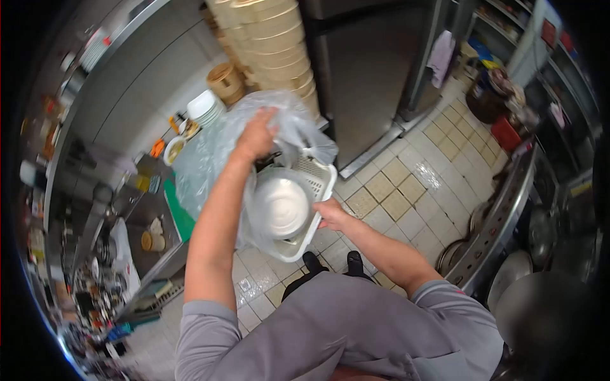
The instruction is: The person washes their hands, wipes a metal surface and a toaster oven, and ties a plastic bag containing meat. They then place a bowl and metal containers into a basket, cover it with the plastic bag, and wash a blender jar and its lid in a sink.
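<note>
My right hand grips the near right rim of a white perforated plastic basket. Inside the basket sits a round, translucent container with a pale white surface. Over the far and left side of the basket lies a crumpled clear plastic bag, which hides part of what is inside. My left hand reaches over the basket and rests at the bag's upper part. Its fingers look stretched out and apart, slightly blurred.
Stacked bamboo steamers stand behind the basket, beside a steel refrigerator. White bowls and a green cutting board lie on the left counter. A steel stove with pans is at right, above a wet tiled floor.
</note>
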`<state>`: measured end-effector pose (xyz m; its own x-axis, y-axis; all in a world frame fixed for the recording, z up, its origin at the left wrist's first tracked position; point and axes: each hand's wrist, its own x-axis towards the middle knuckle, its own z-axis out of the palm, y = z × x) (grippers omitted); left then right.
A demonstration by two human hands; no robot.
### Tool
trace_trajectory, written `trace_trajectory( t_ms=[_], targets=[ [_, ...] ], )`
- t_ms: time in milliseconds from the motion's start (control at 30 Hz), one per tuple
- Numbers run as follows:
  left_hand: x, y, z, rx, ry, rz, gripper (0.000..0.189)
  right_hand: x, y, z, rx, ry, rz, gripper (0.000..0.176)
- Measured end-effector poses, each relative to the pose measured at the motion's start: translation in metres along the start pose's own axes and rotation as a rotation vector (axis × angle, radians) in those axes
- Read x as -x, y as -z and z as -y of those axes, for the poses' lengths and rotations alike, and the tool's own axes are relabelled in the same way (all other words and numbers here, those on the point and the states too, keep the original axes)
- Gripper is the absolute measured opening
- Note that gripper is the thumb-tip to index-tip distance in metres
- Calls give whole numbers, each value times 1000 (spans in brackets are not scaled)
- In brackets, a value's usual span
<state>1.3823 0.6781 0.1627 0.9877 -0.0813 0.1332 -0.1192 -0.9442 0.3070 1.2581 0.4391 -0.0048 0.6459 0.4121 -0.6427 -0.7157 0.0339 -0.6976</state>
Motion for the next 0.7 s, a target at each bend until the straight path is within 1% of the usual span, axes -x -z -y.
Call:
trace_trajectory(
  t_ms=[33,100,133,200,267,300,367,400,433,500,533,600,633,667,700],
  targets=[
    [-17,-4,28,-9,14,-16,51,1,4,1,-11,13,-28,51],
    [-20,24,40,-107,134,54,57,2,5,2,-20,25,-54,52],
    [-15,41,41,-69,140,47,57,2,7,2,-24,35,-77,56],
    [12,70,42,3,170,32,56,-16,23,-12,667,299,-216,60],
    [48,72,41,173,136,6,52,-36,31,-35,702,409,-250,62],
    [68,70,39,261,124,-8,51,-29,26,-28,721,464,-268,63],
    [99,67,39,261,73,-105,39,-7,15,-9,-96,168,-56,62],
    [114,64,40,261,47,-155,33,-14,14,-12,-198,155,-42,62],
    [131,61,43,299,90,-177,27,-16,16,-18,-177,119,-50,62],
    [164,54,49,378,170,-228,16,-4,10,-4,-129,57,-69,62],
    [186,43,46,335,49,-418,5,-9,9,-11,-143,76,-102,63],
    [235,30,18,312,170,-724,10,-2,4,0,-95,71,-58,62],
    [269,12,22,394,262,-841,16,6,-1,4,-76,66,-37,61],
    [301,-19,32,475,348,-963,23,12,-7,8,-48,79,-66,55],
    [336,-53,49,657,589,-978,32,8,-8,5,-49,69,-57,52]
  ],
)
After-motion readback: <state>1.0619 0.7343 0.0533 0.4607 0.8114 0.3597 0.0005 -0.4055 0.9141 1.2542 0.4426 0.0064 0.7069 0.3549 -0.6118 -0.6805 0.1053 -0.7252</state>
